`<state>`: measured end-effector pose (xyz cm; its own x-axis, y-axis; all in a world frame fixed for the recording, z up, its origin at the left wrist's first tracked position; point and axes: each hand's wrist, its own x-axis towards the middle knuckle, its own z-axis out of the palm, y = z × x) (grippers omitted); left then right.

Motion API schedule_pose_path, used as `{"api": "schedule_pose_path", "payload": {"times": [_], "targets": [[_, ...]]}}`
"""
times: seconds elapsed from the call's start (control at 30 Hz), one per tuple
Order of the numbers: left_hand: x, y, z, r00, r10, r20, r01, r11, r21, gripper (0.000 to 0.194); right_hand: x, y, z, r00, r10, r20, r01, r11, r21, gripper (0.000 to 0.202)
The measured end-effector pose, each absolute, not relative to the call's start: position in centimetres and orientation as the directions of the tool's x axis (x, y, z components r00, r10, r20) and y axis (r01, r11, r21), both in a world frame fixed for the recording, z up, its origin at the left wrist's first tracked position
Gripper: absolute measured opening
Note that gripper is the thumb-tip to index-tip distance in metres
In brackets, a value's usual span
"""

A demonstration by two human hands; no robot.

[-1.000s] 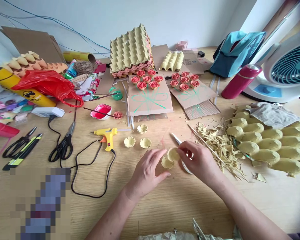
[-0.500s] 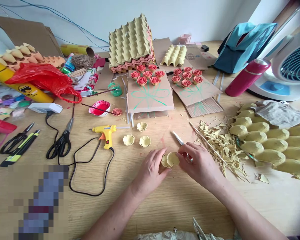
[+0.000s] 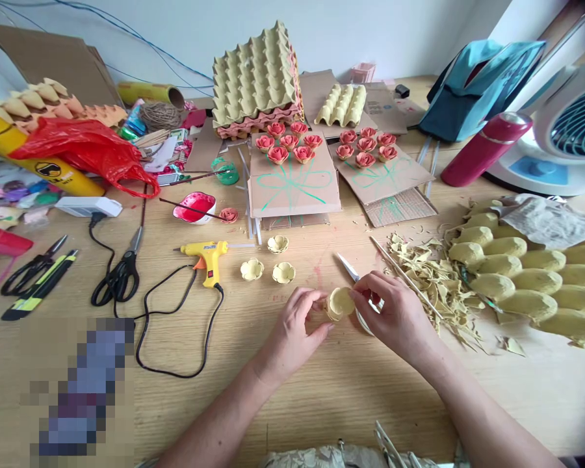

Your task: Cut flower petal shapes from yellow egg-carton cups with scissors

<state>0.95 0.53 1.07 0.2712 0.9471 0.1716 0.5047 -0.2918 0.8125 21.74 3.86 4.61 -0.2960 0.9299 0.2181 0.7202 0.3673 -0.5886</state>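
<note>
Between both hands is a pale yellow cup-shaped flower piece. The fingers and thumb of my left hand hold its left side. My right hand pinches its right edge between thumb and fingertips. White-handled scissors lie on the table, partly behind my right hand. Left of the hands rest three pale yellow paper flowers. Farther left lies a yellow glue gun with a black cord.
Cut scraps and a yellow egg carton are at the right. Red flowers stand on cardboard behind. Black scissors, a red paint bowl and a box cutter are at the left. A pink bottle is at the back right.
The flower piece has shifted slightly right and turned, so its cup opening shows more. My right hand has moved slightly right, and more of the white scissor handle is visible.
</note>
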Motion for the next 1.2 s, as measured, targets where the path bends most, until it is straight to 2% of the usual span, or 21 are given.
{"api": "schedule_pose_path", "payload": {"times": [0.27, 0.5, 0.73, 0.97, 1.2], "targets": [[0.7, 0.5, 1.0, 0.314, 0.933, 0.178, 0.578, -0.337, 0.743, 0.057, 22.5, 4.4, 4.7, -0.253, 0.941, 0.223, 0.733, 0.337, -0.590, 0.019], [0.9, 0.5, 0.9, 0.297, 0.936, 0.190, 0.574, -0.334, 0.747, 0.036, 22.5, 4.4, 4.3, -0.266, 0.938, 0.221, 0.744, 0.346, -0.571, 0.020], [0.7, 0.4, 1.1, 0.288, 0.942, 0.173, 0.622, -0.321, 0.714, 0.055, 21.4, 3.7, 4.4, -0.310, 0.931, 0.190, 0.751, 0.363, -0.552, 0.018], [0.6, 0.4, 0.9, 0.291, 0.941, 0.171, 0.620, -0.322, 0.716, 0.061, 19.8, 3.0, 3.7, -0.360, 0.919, 0.161, 0.765, 0.390, -0.513, 0.018], [0.7, 0.5, 1.0, 0.286, 0.946, 0.155, 0.627, -0.307, 0.716, 0.056, 19.3, 3.1, 2.9, -0.362, 0.920, 0.148, 0.795, 0.388, -0.467, 0.019]]}}
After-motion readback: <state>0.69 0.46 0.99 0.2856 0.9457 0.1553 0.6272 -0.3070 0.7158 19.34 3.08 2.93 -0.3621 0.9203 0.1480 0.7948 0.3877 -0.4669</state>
